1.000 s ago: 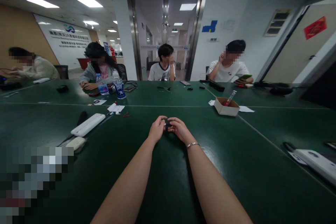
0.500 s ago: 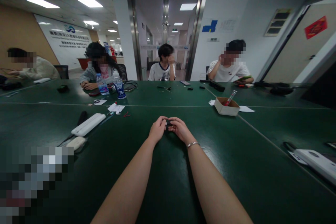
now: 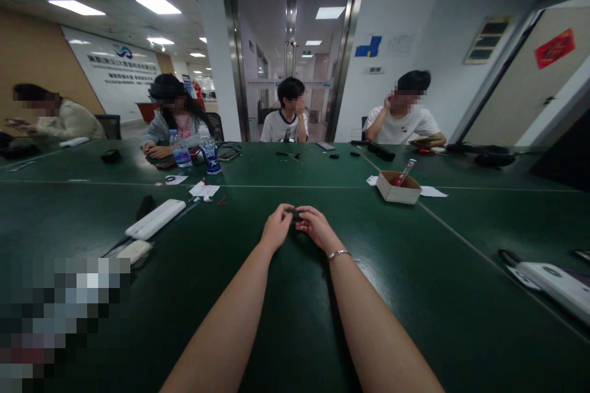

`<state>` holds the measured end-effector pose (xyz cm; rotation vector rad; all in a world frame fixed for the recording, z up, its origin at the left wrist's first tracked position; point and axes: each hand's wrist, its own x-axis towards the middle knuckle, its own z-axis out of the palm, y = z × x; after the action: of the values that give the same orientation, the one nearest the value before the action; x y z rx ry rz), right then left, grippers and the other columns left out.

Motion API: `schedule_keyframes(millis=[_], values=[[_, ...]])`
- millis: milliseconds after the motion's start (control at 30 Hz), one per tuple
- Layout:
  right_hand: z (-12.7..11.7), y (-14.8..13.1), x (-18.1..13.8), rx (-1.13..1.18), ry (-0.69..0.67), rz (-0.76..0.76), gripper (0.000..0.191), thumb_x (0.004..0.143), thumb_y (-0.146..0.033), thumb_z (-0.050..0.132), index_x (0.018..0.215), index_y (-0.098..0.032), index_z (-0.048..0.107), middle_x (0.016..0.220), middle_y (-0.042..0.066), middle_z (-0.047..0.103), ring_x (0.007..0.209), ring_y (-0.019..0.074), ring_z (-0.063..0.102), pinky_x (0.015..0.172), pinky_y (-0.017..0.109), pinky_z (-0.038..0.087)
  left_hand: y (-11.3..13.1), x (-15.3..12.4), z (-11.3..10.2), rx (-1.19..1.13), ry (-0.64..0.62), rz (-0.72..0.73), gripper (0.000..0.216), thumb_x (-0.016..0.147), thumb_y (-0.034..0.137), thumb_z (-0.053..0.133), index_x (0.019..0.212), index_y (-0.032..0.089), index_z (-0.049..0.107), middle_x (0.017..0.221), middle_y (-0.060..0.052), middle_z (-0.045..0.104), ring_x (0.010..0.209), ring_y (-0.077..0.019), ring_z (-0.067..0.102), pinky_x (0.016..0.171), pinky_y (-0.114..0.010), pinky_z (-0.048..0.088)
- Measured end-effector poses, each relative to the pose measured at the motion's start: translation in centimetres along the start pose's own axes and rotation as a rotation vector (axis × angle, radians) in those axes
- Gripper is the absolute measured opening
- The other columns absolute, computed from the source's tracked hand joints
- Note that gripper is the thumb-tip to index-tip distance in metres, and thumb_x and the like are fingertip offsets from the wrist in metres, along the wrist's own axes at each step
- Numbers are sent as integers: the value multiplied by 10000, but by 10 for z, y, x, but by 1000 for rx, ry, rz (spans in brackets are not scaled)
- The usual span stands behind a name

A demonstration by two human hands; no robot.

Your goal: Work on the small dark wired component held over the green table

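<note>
Both my arms stretch forward over a dark green table [image 3: 415, 270]. My left hand [image 3: 275, 228] and my right hand [image 3: 316, 226] meet at the middle of the table, fingers curled inward. Between their fingertips sits a small dark object [image 3: 295, 215], pinched from both sides; it is too small to identify. A thin bracelet [image 3: 338, 253] circles my right wrist. Both hands rest on or just above the tabletop.
A small cardboard box [image 3: 397, 187] with a red-tipped tube stands at the right. A white oblong device [image 3: 155, 218] lies at the left, another [image 3: 550, 282] at the right edge. Water bottles [image 3: 180, 150], paper scraps and several seated people line the far side.
The hands have stayed in place; the fingers shifted slightly around the small dark object.
</note>
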<state>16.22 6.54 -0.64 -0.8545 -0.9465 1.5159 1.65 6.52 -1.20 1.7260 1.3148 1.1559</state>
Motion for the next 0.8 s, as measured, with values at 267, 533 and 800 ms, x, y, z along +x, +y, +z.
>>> schedule_keyframes(millis=[267,533,800], values=[[-2,1,0,2,-7,-12,188,666,-173,682,850,-173,642,671,0,651,538,113,625,553,239,526,2,-2,0,1,-13,-23,285,910,352,388,1068,241,597,733,8,591,677,-132,556,635,-245,431],[-2,2,1,12,9,-10,174,663,-159,660,835,-179,648,663,-5,650,524,110,621,539,236,524,-2,0,2,-17,-9,4,264,899,344,423,1072,237,592,721,6,598,659,-131,558,638,-254,446],[-2,1,1,5,8,-1,178,660,-165,669,836,-174,645,660,0,650,528,111,622,542,235,523,-1,0,1,-1,-19,-15,271,890,312,425,1086,232,595,732,3,606,670,-131,563,646,-251,449]])
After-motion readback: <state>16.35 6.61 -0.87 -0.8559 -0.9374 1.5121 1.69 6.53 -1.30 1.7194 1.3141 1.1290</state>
